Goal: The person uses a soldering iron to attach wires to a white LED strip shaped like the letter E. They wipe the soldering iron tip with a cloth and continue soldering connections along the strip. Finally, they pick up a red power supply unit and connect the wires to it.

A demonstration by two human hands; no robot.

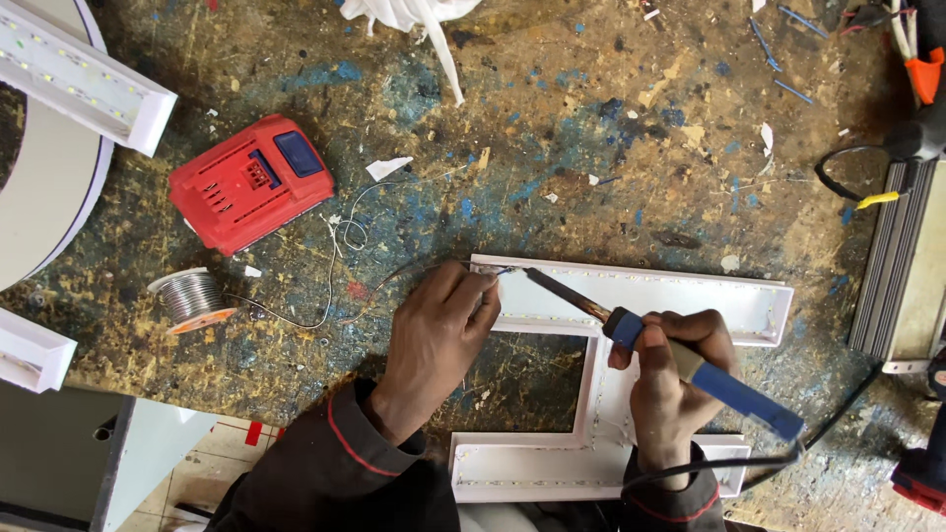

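paint-spattered and scuffed, the workbench (591,128) spreads under me, littered with paper scraps and wire offcuts. my right hand (670,379) is closed around the blue handle of a soldering iron (690,369), its dark tip angled toward ten o'clock and meeting the top-left corner of the white channel letter (680,296). my left hand (439,330) is pinched narrow at that same corner, fingertips holding what looks like a thin wire end against the led strip; the exact grip is hidden by my fingers.

i judge the iron light and stiff, hot at the metal end, so the padded blue grip is the only safe hold, and its black cord trailing to four o'clock can tug. the letter looks light, rigid and thin-walled, likely easy to slide, best steadied by its outer rim. the solder wire is soft and springy.

at nine o'clock sit a solder spool (192,296) and, above it, a red battery pack (251,182); a ribbed grey metal box (902,266) stands at three o'clock. open bench lies toward twelve o'clock; white light housings (84,79) crowd the left edge.
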